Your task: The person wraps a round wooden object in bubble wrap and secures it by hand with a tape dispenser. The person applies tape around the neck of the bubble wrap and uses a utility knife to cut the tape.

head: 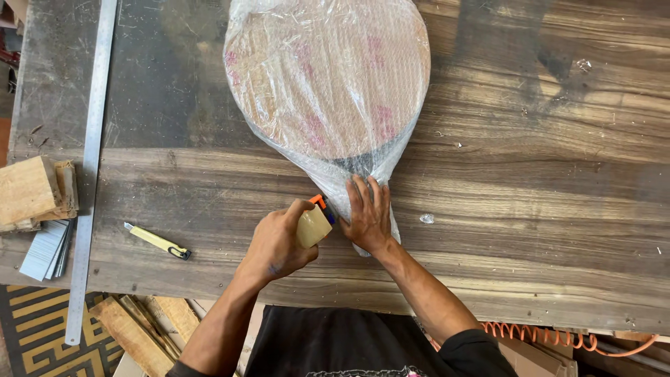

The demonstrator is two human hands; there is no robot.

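A large rounded wooden object wrapped in bubble wrap and clear plastic lies on the wooden workbench, its narrow end toward me. My left hand grips a roll of brown packing tape on an orange and blue dispenser, held against the wrapped narrow end. My right hand lies flat with fingers spread, pressing on the plastic at that narrow end, right beside the tape.
A yellow utility knife lies on the bench to the left. A long steel ruler runs along the left side. Wood blocks and a strip of staples sit at the left edge. An orange coiled hose hangs below the bench.
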